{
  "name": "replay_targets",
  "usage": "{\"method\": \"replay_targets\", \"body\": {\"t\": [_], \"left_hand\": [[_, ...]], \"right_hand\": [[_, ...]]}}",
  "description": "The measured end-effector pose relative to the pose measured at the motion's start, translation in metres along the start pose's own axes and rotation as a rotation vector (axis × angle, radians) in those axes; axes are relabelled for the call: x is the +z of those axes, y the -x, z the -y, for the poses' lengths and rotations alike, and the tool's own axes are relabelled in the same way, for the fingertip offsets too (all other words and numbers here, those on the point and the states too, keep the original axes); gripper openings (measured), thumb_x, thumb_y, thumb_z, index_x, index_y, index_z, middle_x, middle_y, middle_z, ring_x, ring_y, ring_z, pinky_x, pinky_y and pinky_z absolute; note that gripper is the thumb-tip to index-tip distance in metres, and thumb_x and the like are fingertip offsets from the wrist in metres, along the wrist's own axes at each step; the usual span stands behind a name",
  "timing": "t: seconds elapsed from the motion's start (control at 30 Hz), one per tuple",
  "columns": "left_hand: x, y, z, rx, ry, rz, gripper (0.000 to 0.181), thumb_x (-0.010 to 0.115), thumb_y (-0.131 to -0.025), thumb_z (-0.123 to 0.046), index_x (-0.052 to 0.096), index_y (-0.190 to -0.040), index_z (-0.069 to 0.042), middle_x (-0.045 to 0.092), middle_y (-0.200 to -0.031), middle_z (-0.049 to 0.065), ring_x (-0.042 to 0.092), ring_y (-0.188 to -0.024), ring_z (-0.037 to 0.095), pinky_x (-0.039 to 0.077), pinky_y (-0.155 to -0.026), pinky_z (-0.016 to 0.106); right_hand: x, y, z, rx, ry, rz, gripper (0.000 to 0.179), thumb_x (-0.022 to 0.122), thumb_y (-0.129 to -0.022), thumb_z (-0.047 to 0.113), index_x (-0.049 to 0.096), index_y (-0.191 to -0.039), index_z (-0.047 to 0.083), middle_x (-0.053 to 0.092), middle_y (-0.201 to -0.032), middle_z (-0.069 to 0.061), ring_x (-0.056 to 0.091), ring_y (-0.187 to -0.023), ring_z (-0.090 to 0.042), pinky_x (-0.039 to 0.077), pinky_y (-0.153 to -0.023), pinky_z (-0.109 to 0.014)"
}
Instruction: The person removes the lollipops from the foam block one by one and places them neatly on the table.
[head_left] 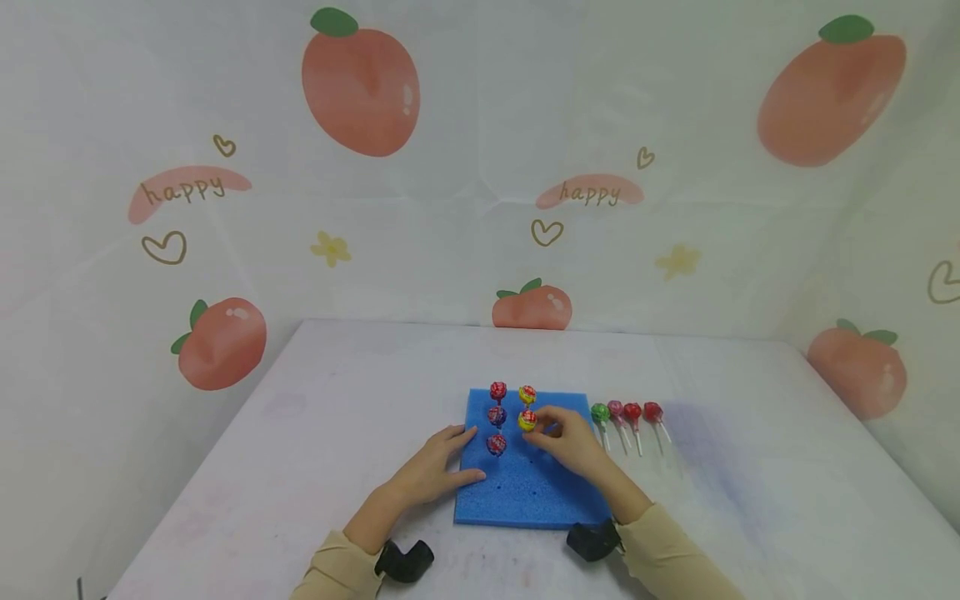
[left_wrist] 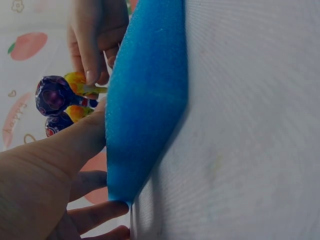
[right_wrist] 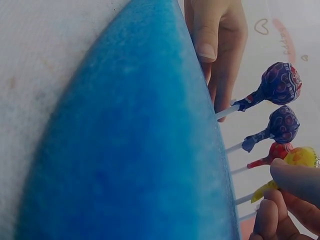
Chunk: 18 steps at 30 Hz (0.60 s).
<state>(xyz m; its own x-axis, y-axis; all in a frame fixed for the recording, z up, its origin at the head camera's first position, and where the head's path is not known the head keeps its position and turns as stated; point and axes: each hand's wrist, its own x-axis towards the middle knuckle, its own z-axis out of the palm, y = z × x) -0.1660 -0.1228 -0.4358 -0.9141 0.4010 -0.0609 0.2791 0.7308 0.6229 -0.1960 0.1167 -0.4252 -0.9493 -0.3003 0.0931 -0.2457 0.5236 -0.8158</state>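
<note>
Lollipops stand upright on their sticks in a blue foam board (head_left: 517, 504). In the head view, the left column has a red lollipop (head_left: 498, 390) at the back and two purple-wrapped ones, a middle one (head_left: 497, 414) and a front one (head_left: 497, 445). To their right, a yellow lollipop (head_left: 527, 393) stands behind a second yellow lollipop (head_left: 527, 422), which my right hand (head_left: 572, 446) pinches between thumb and fingers. The right wrist view shows this yellow lollipop (right_wrist: 302, 156) with its stick meeting the foam. My left hand (head_left: 429, 472) rests along the board's left edge, fingers extended.
Right of the board, a green lollipop (head_left: 600, 412), a pink one (head_left: 616, 408) and two red ones (head_left: 633, 412) lie in a row on the white table (head_left: 315, 433). Small holes dot the front half of the foam. A printed cloth backdrop (head_left: 465, 167) rises behind the table.
</note>
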Motion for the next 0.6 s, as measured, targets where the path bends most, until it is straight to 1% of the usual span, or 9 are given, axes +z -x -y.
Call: {"method": "replay_targets", "body": {"t": [0.23,0.43,0.6], "left_hand": [[-0.0001,-0.0004,0.0001,-0.005,-0.004,0.000,0.072,0.064,-0.086,-0.043,0.039,-0.142,-0.006,0.037,-0.145,0.022,0.031,-0.137,0.042,0.031,-0.108,0.057],[-0.0010,-0.0007,-0.0004,-0.002,-0.001,0.003,0.072,0.064,-0.085,-0.043,0.039,-0.142,-0.006,0.037,-0.145,0.022,0.032,-0.136,0.042,0.031,-0.108,0.057],[-0.0016,-0.0003,-0.0015,-0.003,0.002,0.002,0.071,0.064,-0.085,-0.042,0.039,-0.142,-0.006,0.037,-0.145,0.022,0.031,-0.136,0.042,0.031,-0.108,0.058]], "right_hand": [[-0.0007,-0.0008,0.0003,-0.018,-0.023,-0.011,0.022,0.069,-0.084,0.015,0.065,-0.100,0.000,0.065,-0.083,-0.012,0.055,-0.062,-0.009,0.045,-0.052,-0.018],[-0.0021,-0.0004,0.0023,-0.007,-0.053,-0.007,0.022,0.069,-0.084,0.014,0.064,-0.100,0.000,0.065,-0.084,-0.012,0.056,-0.062,-0.010,0.045,-0.053,-0.018],[-0.0043,0.0002,0.0056,0.004,-0.068,-0.011,0.022,0.069,-0.084,0.015,0.064,-0.101,0.001,0.065,-0.086,-0.013,0.058,-0.065,-0.013,0.046,-0.054,-0.018]]}}
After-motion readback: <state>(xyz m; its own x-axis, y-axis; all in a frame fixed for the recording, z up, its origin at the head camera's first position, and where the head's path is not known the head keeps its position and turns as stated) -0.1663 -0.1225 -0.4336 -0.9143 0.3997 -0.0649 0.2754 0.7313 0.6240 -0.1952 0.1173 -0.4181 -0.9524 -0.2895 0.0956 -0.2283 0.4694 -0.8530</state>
